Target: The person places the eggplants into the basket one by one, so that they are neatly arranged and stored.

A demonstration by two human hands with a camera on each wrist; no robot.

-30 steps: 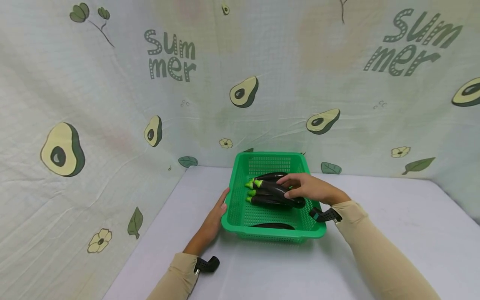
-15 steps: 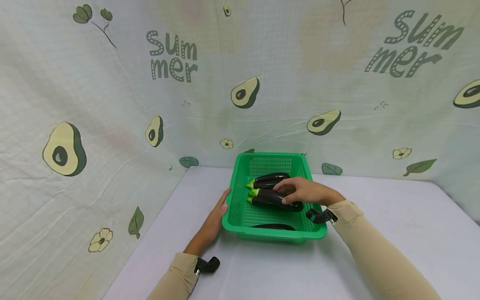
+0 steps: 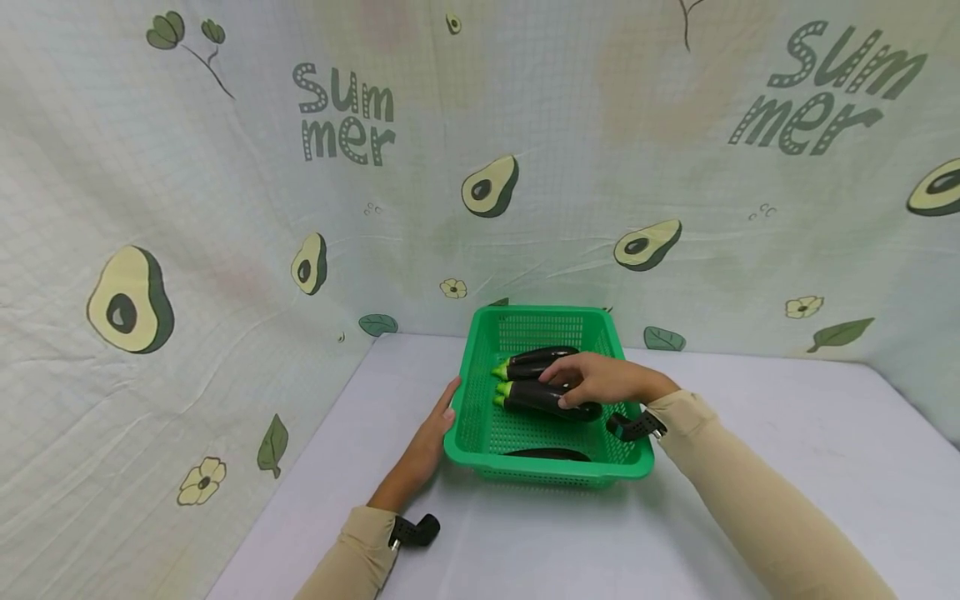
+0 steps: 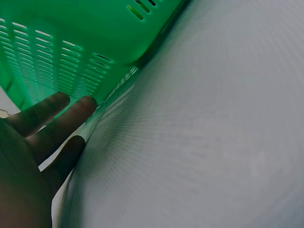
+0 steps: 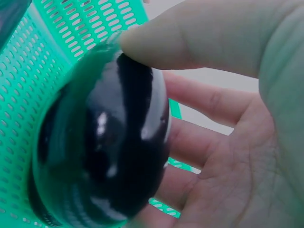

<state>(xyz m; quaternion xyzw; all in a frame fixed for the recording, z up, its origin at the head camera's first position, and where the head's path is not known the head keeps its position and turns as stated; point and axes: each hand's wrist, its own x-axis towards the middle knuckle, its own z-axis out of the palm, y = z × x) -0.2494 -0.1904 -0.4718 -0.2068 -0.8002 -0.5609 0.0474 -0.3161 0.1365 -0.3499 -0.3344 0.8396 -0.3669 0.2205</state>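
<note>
A green plastic basket [image 3: 547,465] holds several dark eggplants with green stem ends. My right hand [image 3: 607,381] reaches over its right side and grips an eggplant [image 3: 536,395] in the middle, thumb on the near side, fingers on the far side. In the right wrist view the glossy eggplant [image 5: 114,137] fills the space before the palm. Its stem points left, close beside another eggplant's stem. Farther back lie more eggplants [image 3: 543,353], partly behind the fingers. My left hand [image 3: 422,442] rests at the basket's left wall, fingers extended, as the left wrist view also shows.
One more eggplant [image 3: 551,454] lies along the basket's near wall, partly hidden by the rim. The basket stands on a white table [image 3: 757,467]. Behind and to the left hangs a cloth [image 3: 555,100] printed with avocados and the word summer.
The right hand has brought its eggplant down from a slanted position across the others to lie alongside them, shifting slightly left. The left hand and basket have stayed put.
</note>
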